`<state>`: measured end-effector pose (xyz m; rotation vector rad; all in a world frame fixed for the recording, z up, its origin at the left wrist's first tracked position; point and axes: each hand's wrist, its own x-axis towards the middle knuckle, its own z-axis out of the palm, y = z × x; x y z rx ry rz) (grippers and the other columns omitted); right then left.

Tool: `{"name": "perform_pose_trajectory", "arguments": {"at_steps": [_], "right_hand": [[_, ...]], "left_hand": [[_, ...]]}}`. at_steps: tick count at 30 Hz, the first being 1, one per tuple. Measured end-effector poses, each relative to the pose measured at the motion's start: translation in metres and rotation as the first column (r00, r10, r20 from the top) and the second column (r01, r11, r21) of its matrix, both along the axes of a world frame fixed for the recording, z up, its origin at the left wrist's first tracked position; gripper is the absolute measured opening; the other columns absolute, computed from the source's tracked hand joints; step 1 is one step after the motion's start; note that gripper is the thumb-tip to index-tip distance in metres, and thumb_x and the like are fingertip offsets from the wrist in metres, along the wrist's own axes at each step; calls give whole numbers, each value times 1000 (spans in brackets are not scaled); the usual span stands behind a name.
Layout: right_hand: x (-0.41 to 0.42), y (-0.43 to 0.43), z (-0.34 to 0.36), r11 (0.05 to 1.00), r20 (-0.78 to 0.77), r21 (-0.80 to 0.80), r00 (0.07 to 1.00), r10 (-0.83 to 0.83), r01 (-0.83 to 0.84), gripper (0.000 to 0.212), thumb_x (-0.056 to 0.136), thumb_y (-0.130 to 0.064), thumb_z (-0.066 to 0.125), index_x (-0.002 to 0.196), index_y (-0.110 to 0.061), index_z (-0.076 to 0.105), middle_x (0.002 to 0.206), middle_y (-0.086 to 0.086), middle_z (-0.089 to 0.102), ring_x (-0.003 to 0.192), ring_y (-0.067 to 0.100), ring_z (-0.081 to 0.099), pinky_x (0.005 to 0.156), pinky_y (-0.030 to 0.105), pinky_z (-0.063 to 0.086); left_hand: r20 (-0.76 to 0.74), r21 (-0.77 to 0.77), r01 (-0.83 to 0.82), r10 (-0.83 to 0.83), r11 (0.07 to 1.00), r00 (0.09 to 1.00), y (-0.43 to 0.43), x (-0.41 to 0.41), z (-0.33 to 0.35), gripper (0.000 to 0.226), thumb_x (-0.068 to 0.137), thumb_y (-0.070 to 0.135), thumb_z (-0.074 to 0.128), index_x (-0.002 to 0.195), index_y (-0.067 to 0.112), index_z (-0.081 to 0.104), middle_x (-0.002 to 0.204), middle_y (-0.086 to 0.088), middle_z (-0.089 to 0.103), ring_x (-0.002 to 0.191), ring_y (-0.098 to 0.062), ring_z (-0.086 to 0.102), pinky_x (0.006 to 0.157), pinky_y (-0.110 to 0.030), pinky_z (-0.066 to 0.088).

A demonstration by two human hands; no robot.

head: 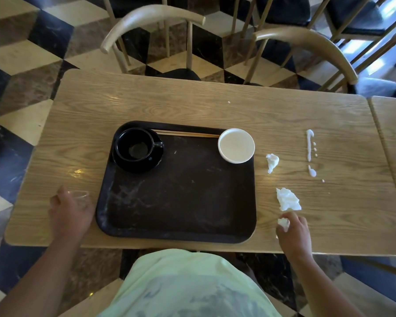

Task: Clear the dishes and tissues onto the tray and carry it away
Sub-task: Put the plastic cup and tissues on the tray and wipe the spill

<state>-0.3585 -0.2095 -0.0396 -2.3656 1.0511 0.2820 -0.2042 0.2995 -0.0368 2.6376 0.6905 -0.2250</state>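
A dark tray [176, 202] lies on the wooden table [192, 104]. In its far left corner stands a black cup on a black saucer [136, 148], in its far right corner a white bowl [236, 145], with wooden chopsticks [185, 133] along the far rim. My left hand [70, 213] is closed around a clear glass [79, 194] just left of the tray. My right hand [293, 229] pinches a small white tissue [283, 221] right of the tray. A larger crumpled tissue [288, 200] lies just beyond it, a smaller one [272, 162] farther back.
White smears and crumbs [310, 147] streak the table's right side. Two wooden chairs [151, 21] [306, 42] stand across the table, over a chequered floor. A second tabletop [393, 133] adjoins at the right.
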Motion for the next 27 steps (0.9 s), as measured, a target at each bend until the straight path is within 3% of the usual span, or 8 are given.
{"name": "perform_pose_trajectory", "arguments": {"at_steps": [5,8,13,17,22,27], "right_hand": [[7,0,11,992,76,-114,995,59,-50,25,86,-7,67,108,-15,60,135,9,40,80,22,56,60,34,52],[18,-3,11,982,69,-147,989,128,-117,27,86,-8,68,111,-15,60,151,6,28,82,21,54,61,34,51],[35,-8,1,979,-16,-129,987,158,-159,30,87,-12,69,116,-15,60,158,5,24,98,34,63,64,40,56],[47,-11,-5,987,-83,-88,988,128,-135,36,87,-13,69,121,-20,58,157,6,21,95,32,62,67,43,59],[60,-19,-7,989,-101,-68,987,124,-131,36,87,-16,69,121,-20,57,139,6,32,80,25,59,63,39,58],[82,-24,2,994,-6,-55,995,98,-98,27,88,-14,66,115,-18,59,132,9,41,82,27,59,63,34,49]], "left_hand": [[66,-54,33,-29,998,997,-17,-1,14,82,80,15,72,145,18,21,137,-28,40,116,-51,48,90,-63,48],[76,-77,111,-106,991,991,-31,-5,15,84,81,14,73,147,16,21,137,-27,41,117,-49,50,87,-61,51],[66,-84,199,-194,976,979,-47,-10,12,86,82,17,73,149,16,19,138,-24,44,117,-45,55,85,-56,55],[51,-109,234,-229,966,972,-55,-4,10,87,83,19,74,150,12,20,139,-23,44,123,-42,51,91,-55,53],[56,45,379,-381,924,923,-65,2,7,81,79,17,75,146,6,30,131,-22,51,118,-43,51,90,-55,50],[83,-45,334,-330,941,940,-83,15,10,87,82,16,76,151,3,24,144,-25,44,129,-43,45,100,-55,46]]}}
